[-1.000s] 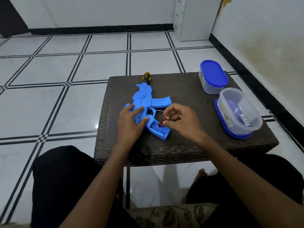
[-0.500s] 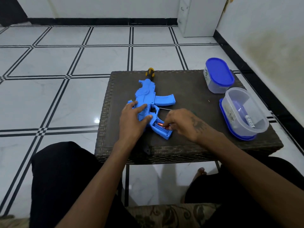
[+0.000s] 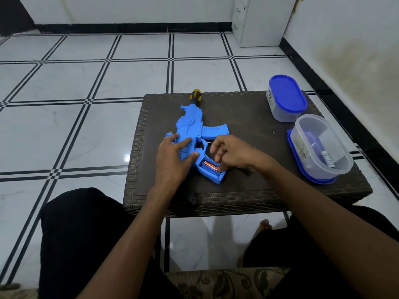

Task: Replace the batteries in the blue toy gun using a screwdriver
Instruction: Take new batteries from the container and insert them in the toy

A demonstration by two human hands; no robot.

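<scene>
gun (image 3: 190, 134) flat on table (image 3: 248, 117), near-left of middle, grip compartment open, facing up. left hand (image 3: 172, 160) flat on body, fingers straight, pinning it so it won't slide. right hand (image 3: 233, 153) fingertips pressing battery (image 3: 210, 165) into slot, likely seating it. screwdriver (image 3: 196, 97) parked at far edge, beyond muzzle. 2 tubs right.

left hand (image 3: 172, 160) flat on toy gun (image 3: 192, 130) | right hand (image 3: 233, 154) presses battery (image 3: 210, 165) into grip

Dark wicker table (image 3: 248, 117), lidded blue tub (image 3: 286, 98), open clear tub (image 3: 319, 147) on blue lid, white cabinet (image 3: 259, 20)
</scene>
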